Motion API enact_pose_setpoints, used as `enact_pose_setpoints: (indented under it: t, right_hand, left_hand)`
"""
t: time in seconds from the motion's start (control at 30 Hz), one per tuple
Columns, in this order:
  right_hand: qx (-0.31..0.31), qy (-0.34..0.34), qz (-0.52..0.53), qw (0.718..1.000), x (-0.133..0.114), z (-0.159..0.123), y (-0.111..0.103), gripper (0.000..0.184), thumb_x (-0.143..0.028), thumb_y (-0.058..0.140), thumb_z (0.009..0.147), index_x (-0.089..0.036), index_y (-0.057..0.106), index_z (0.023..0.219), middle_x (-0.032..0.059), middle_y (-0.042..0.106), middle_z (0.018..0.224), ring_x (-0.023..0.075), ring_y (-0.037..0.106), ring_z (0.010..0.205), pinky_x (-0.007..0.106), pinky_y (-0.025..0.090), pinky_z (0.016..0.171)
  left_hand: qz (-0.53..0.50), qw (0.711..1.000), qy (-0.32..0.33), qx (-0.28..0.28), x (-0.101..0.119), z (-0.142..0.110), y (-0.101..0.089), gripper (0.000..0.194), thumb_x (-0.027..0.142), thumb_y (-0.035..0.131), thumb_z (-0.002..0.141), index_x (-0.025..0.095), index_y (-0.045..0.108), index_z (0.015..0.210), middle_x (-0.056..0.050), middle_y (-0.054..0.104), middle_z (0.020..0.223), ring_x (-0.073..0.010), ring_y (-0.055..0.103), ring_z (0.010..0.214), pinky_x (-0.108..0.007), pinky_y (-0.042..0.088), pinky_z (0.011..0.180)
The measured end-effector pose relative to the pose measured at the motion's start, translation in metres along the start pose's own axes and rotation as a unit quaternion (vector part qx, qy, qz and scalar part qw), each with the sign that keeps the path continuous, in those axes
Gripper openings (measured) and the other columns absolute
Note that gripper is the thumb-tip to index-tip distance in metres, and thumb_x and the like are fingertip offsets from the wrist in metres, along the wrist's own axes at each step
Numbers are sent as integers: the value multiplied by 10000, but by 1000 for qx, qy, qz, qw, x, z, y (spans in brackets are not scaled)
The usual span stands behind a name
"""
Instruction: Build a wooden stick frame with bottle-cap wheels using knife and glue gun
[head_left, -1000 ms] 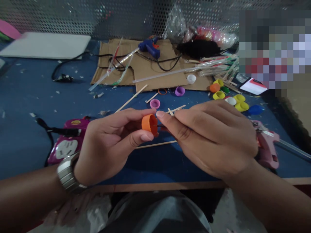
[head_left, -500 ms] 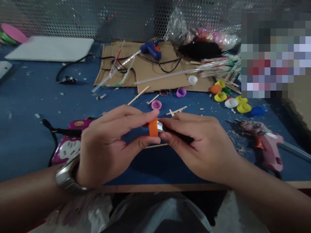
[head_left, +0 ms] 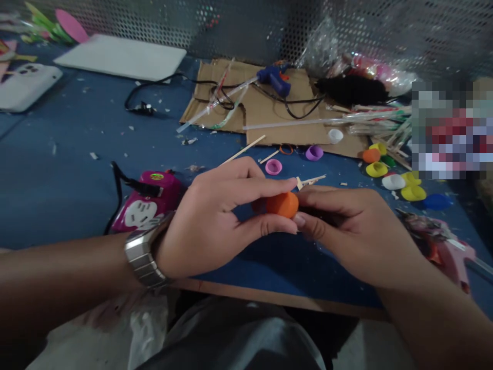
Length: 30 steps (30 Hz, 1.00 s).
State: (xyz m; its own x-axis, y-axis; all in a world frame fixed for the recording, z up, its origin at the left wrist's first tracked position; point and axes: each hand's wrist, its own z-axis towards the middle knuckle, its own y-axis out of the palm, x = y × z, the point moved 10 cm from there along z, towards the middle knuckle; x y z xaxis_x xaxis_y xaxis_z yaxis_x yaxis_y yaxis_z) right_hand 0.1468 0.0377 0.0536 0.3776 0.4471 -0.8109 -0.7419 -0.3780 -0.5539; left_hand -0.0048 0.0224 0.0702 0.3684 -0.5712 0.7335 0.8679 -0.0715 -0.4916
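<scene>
An orange bottle cap (head_left: 283, 205) is pinched between the thumb and fingers of my left hand (head_left: 215, 218), its flat top turned partly towards me. A metal-banded watch sits on that wrist. Close against the cap's right side, my right hand (head_left: 346, 226) is closed around what looks like a dark-handled cutter (head_left: 336, 218). Most of the cutter is hidden by my fingers, and its metal tip does not show. Beyond my hands lie a pink cap (head_left: 273, 166), a purple cap (head_left: 314, 152) and thin wooden sticks (head_left: 244, 149).
A blue glue gun (head_left: 274, 79) lies on cardboard (head_left: 269, 134) at the back. To the right are several coloured caps (head_left: 413, 193) and a pink glue gun (head_left: 450, 252). A magenta power strip (head_left: 154, 198), a phone (head_left: 31, 85) and a white board (head_left: 123, 56) are left.
The orange cap has turned from edge-on to showing its flat top. The cutter's silver part, visible before, is now hidden. The view has shifted left, so the scene sits further right.
</scene>
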Motion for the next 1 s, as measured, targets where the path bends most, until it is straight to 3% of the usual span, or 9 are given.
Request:
enact_pose_setpoints:
  t: [0.13,0.4,0.8,1.0]
  right_hand:
    - [46,-45,-46,997,-9,-5,-3,191,-400,802,1055,-235,816,959,20,776,832,205,738,774,325,551,674]
    - [115,-87,-145,979,-20,-13,-3,77,-297,816,1032,-240,819,1084,69,845,988,228,788,824,344,620,737]
    - [161,-127,-245,948,-33,-15,-2,111,-146,733,1061,-238,792,1076,64,880,1007,222,841,875,334,654,782]
    - [184,-155,-290,926,-34,-19,-3,105,-174,767,1058,-272,799,1077,71,882,1010,269,847,899,410,633,776]
  left_hand:
    - [-39,998,-40,4,-7,1,0,321,382,986,879,286,895,1172,-9,776,901,-181,711,791,-324,591,778]
    - [-181,972,-145,41,-28,-3,3,300,361,1050,774,240,862,973,-38,818,941,-221,750,832,-358,596,770]
    - [-210,951,-224,40,-40,-8,10,283,395,1000,823,206,863,983,-61,870,953,-249,788,851,-376,638,781]
    - [-288,918,-273,28,-46,-9,20,341,419,1025,779,180,847,946,-58,861,942,-234,785,856,-343,645,769]
